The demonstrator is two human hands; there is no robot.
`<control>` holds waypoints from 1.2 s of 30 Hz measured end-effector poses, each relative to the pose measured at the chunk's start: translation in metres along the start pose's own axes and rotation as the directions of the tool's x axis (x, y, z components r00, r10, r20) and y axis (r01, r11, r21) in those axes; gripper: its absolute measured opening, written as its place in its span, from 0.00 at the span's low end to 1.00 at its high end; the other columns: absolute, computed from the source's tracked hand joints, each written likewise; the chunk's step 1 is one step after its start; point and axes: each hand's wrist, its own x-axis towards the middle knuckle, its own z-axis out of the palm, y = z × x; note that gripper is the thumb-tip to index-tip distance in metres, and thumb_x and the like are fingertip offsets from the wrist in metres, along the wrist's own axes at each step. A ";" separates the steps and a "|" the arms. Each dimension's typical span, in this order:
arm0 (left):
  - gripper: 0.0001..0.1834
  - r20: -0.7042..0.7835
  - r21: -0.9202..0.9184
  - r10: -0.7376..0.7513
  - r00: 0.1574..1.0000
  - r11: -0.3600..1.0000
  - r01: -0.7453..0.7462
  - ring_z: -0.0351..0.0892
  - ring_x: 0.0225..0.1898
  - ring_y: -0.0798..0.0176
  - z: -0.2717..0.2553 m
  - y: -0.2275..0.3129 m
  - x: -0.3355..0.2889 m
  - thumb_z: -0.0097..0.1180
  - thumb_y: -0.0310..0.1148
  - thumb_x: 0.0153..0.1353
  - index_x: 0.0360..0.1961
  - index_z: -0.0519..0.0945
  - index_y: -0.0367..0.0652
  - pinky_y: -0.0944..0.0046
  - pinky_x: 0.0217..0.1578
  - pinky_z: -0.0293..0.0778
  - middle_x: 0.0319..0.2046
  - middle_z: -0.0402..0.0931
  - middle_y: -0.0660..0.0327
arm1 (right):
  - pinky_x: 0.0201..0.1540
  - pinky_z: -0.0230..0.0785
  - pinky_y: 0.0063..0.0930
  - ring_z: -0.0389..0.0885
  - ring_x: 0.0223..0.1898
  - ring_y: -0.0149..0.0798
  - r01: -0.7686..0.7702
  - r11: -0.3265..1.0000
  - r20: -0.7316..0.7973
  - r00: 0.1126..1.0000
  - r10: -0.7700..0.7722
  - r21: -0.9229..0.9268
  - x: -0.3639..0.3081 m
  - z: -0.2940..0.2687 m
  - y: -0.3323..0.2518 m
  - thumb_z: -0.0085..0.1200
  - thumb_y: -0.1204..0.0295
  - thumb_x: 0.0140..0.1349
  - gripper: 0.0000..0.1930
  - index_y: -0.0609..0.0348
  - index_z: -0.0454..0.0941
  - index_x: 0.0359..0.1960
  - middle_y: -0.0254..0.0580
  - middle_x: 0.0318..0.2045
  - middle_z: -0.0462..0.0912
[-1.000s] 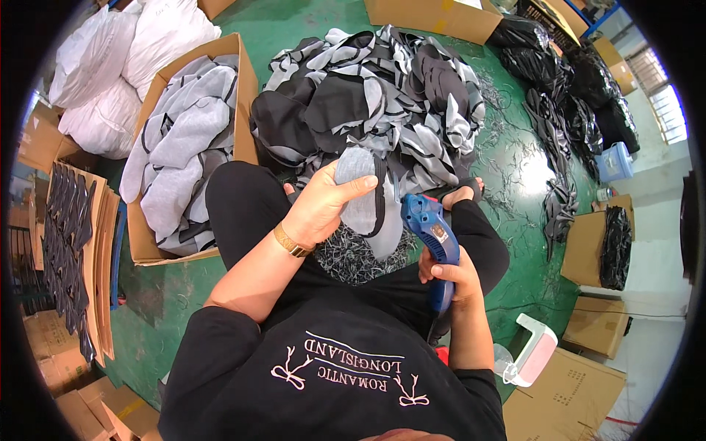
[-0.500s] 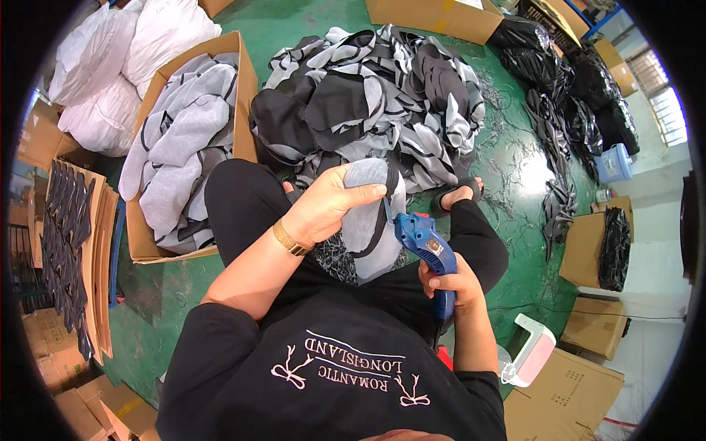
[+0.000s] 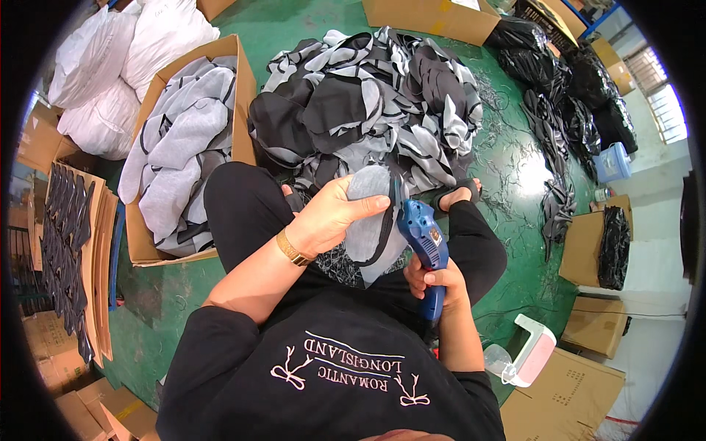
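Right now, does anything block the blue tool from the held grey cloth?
Nothing visible. The right hand holds the blue tool with its tip at the edge of the grey cloth, which the left hand grips. Contact is unclear.

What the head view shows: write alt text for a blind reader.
A person's left hand holds a grey, black-edged fabric piece close beside a blue handheld tool in the right hand. Beyond lies a fabric heap, left of it a filled cardboard box.
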 end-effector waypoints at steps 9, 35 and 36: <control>0.15 -0.028 -0.074 -0.050 0.998 0.996 0.048 0.79 0.42 0.69 -0.013 0.000 0.002 0.57 0.28 0.60 0.49 0.76 0.37 0.66 0.45 0.73 0.43 0.79 0.63 | 0.18 0.62 0.23 0.64 0.20 0.31 0.128 0.991 -0.066 0.990 -0.125 0.040 0.001 -0.002 -0.012 0.59 0.70 0.40 0.16 0.62 0.68 0.31 0.34 0.19 0.64; 0.11 0.013 -0.020 0.023 1.000 1.000 -0.023 0.77 0.40 0.74 -0.008 -0.009 0.001 0.58 0.26 0.60 0.45 0.78 0.40 0.70 0.44 0.73 0.39 0.80 0.67 | 0.17 0.62 0.25 0.66 0.19 0.32 -0.064 0.995 0.051 0.997 0.060 0.082 -0.006 0.000 0.008 0.60 0.73 0.37 0.17 0.65 0.70 0.30 0.36 0.17 0.65; 0.11 0.025 -0.008 0.027 0.999 1.000 -0.026 0.77 0.39 0.74 -0.009 -0.009 0.001 0.58 0.26 0.60 0.44 0.79 0.39 0.70 0.43 0.73 0.38 0.80 0.67 | 0.17 0.62 0.25 0.66 0.19 0.32 -0.063 0.995 0.050 0.997 0.059 0.082 -0.005 0.002 0.006 0.60 0.73 0.37 0.17 0.65 0.70 0.30 0.36 0.17 0.65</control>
